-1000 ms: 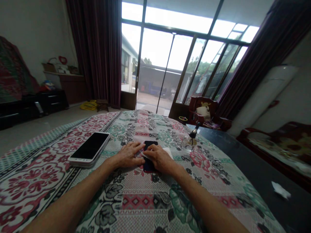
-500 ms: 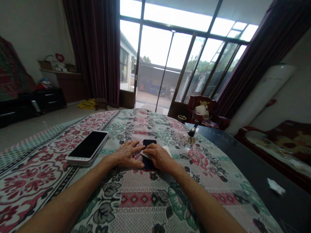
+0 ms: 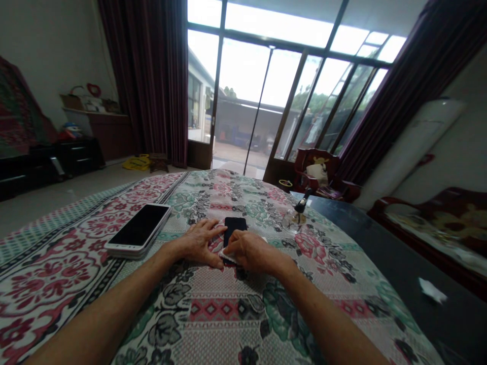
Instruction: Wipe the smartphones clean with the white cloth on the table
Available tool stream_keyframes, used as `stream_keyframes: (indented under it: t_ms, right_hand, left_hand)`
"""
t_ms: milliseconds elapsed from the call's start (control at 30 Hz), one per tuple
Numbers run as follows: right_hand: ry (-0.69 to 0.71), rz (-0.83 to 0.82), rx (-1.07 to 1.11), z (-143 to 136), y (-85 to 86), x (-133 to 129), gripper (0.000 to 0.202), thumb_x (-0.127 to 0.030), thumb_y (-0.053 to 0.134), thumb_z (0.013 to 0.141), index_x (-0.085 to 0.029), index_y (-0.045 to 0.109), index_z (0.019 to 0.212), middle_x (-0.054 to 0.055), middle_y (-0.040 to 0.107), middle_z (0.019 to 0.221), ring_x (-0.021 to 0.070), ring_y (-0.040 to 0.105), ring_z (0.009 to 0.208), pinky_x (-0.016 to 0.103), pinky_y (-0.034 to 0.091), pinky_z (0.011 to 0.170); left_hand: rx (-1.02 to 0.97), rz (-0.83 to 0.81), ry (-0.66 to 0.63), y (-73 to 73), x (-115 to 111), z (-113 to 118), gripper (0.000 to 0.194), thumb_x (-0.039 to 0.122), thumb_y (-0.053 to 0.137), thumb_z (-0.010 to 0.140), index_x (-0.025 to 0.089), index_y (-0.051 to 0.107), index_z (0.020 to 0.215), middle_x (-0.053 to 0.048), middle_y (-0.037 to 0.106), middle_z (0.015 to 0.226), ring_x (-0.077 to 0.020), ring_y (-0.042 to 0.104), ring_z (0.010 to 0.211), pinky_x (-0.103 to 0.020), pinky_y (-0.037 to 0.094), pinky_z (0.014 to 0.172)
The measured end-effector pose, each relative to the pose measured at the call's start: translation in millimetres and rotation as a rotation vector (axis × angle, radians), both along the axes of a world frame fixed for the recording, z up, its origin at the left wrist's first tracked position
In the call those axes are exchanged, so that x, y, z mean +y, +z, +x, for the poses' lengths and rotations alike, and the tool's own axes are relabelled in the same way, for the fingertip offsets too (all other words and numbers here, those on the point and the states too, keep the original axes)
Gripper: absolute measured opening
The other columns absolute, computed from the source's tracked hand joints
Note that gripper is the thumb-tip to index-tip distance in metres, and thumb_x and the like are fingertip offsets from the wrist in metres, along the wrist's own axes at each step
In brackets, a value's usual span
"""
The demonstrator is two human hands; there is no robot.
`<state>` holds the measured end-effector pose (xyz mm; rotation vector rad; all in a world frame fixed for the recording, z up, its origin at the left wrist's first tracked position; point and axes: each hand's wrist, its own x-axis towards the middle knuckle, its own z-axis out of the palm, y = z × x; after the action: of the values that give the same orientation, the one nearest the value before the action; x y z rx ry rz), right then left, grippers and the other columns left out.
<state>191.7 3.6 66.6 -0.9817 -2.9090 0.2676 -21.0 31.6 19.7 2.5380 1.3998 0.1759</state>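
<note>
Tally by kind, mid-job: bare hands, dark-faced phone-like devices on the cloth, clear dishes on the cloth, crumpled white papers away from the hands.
Hands: 2 (left hand, right hand)
Devices: 2 (dark device, white-framed device)
Dishes: 1 (clear dish)
Papers: 1 (crumpled white paper)
Total: 6

The head camera looks forward, down across the tablecloth (image 3: pixel 213 286).

Two hands (image 3: pixel 201 243) (image 3: pixel 251 251), two dark-screened phones (image 3: pixel 235 224) (image 3: pixel 140 226), two curtains (image 3: pixel 152 81) (image 3: pixel 413 81), one tablecloth (image 3: pixel 228 289).
</note>
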Motion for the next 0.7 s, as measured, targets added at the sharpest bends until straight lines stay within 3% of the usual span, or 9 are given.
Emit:
stream_keyframes:
  t_ms: [300,467,700]
  right_hand:
    - [-0.038,0.000,0.034,0.7,-0.4,-4.1,0.028,-0.007,0.048,0.078,-0.022,0.069,0.088,0.006,0.061,0.093,0.0144,0.051,0.081,0.025,0.033,0.066]
    - [0.011,-0.030,-0.016,-0.5,8.6,-9.3,0.022,-0.009,0.048,0.079,-0.018,0.067,0.074,0.005,0.060,0.085,0.0134,0.050,0.076,0.025,0.031,0.063]
    - [-0.013,-0.070,-0.037,2.4,13.1,-13.0,0.024,-0.008,0.049,0.079,-0.020,0.070,0.077,0.004,0.061,0.074,0.0131,0.048,0.070,0.026,0.030,0.063]
  left_hand:
    - [-0.027,-0.004,-0.031,-6.6,6.3,-5.3,0.109,0.077,0.068,0.051,0.034,0.031,0.145,-0.008,0.021,0.156,-0.0412,0.015,0.140,-0.057,0.019,0.110]
    - [-0.017,-0.016,-0.036,-5.8,7.1,-6.4,0.110,0.078,0.067,0.052,0.034,0.029,0.145,-0.009,0.019,0.156,-0.0407,0.013,0.140,-0.056,0.019,0.111]
    - [-0.033,-0.020,-0.042,-3.2,7.2,-6.9,0.109,0.077,0.068,0.052,0.035,0.031,0.145,-0.008,0.021,0.156,-0.0411,0.015,0.140,-0.056,0.020,0.110]
